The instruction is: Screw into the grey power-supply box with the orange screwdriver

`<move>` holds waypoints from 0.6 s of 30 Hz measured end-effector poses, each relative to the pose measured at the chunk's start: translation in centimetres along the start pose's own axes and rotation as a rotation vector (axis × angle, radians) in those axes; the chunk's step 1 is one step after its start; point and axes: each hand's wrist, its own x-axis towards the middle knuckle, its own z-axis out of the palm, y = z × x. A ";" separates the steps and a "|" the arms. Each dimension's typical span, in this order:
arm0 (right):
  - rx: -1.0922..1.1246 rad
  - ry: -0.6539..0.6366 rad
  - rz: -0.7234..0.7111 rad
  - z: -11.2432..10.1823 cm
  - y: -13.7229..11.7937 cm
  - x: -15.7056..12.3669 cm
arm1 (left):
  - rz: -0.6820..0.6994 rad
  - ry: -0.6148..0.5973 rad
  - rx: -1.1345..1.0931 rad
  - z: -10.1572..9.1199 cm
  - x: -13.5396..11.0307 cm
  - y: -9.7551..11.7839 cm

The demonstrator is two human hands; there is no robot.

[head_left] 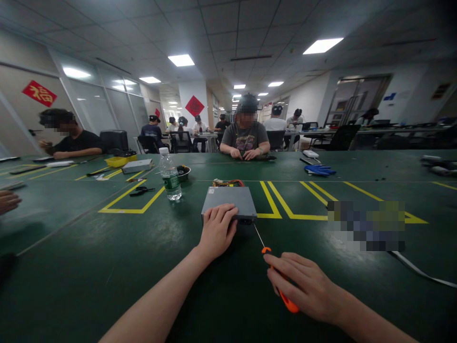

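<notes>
1. Steady downward pressure seems wise here: the left hand point(218, 231) braces the box point(233, 196), fingers and thumb apart.
2. The box lies flat on the table point(71, 286).
3. The screwdriver point(266, 250) reaches its near right corner; I can't tell if it's seated. Straight alignment should help.
4. The right hand point(303, 281) clamps the screwdriver's handle.

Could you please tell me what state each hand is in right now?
Left hand: open, resting on the gray metal box.
Right hand: closed around the orange-handled screwdriver.
</notes>
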 end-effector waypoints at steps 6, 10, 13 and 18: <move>-0.015 -0.055 0.032 0.3 -0.6 -0.1 | 0.006 0.005 -0.001 0.0 0.0 0.0; 0.005 -0.094 0.024 0.2 -1.1 0.7 | 0.007 0.002 -0.007 0.0 0.0 0.0; -0.007 -0.083 0.016 0.0 -1.3 0.9 | 0.010 0.006 0.004 0.0 0.0 0.0; 0.025 -0.015 0.044 0.3 -1.6 0.2 | -0.019 0.047 0.065 0.0 -0.1 -0.2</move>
